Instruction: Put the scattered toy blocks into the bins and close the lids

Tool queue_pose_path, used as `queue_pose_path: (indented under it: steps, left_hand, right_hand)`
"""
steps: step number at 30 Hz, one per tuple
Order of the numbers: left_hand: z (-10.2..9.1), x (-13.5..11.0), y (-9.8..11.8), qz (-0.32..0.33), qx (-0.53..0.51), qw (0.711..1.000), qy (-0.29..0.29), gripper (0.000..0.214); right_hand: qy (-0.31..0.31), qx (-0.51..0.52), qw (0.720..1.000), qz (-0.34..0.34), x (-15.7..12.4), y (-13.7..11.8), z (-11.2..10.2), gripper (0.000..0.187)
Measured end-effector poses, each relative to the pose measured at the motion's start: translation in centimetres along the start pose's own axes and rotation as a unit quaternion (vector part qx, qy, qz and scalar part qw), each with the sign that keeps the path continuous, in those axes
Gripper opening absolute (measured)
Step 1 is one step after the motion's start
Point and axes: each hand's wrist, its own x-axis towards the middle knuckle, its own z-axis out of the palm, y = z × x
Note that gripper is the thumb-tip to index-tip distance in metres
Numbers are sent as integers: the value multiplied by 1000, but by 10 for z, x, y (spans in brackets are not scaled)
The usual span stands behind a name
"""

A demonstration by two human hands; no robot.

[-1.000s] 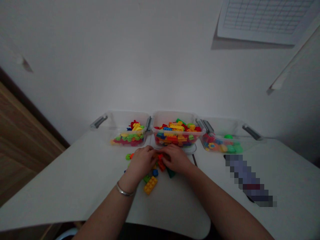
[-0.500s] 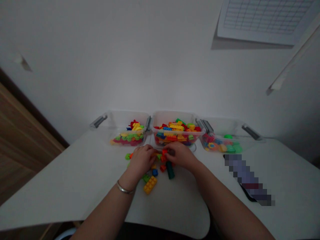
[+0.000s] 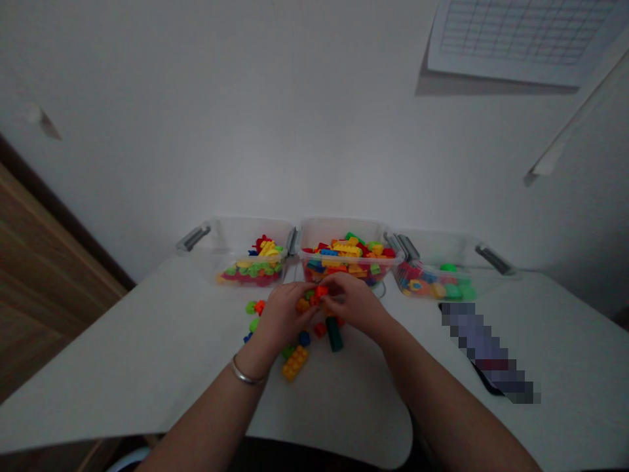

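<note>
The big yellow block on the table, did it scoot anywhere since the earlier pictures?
No. The big yellow block hasn't visibly shifted any way: it lies in the same spot on the table, measured against the middle clear box.

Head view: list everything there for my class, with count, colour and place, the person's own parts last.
table: 1, white, across the lower view
wall: 1, pale grey, behind
gridded paper: 1, white, upper right
wall fixtures: 2, pale, left and right
wooden panel: 1, brown, far left
storage bins: 3, clear, along the wall
binned pieces: uncountable, mixed colours, inside the bins
yellow block: 1, yellow, mid-table
dark piece: 1, dark green, right of the yellow block
other loose pieces: several, red, blue, green, orange, mid-table
held pieces: a few, red, orange, green, centre
pixelated object: 1, dark, right of table
bangle: 1, silver, left wrist
left hand, right hand: 2, bare, on the held pieces
forearms: 2, bare, from the bottom edge
</note>
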Motion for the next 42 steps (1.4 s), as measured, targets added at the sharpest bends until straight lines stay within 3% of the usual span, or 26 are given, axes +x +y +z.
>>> queue_pose_path:
  steps: [6,16,21,24,29,33,36,42]
  left_hand:
    - [3,1,-2,-24,-55,998,26,28]
    - [1,2,-3,35,-57,997,47,29]
    - [-4,0,-3,63,-72,993,66,30]
    - [-5,-1,-3,59,-77,992,76,29]
    - [-5,-2,-6,46,-58,993,97,28]
    - [-5,-3,-7,18,-41,992,114,34]
    - [-5,-3,-7,16,-40,993,112,34]
    - [-5,-2,-6,45,-34,995,83,25]
  right_hand:
    - [5,35,999,22,1,-2,1,15]
    - [43,75,993,82,1,-2,2,12]
    - [51,92,993,60,2,-8,-6,12]
    - [97,94,990,24,2,-10,-18,16]
    - [263,-25,963,-53,2,-4,-48,18]
    - [348,-103,930,-56,3,9,-64,19]
    - [365,-136,920,-46,4,19,-67,20]
    - [322,-185,926,-65,7,33,-61,14]
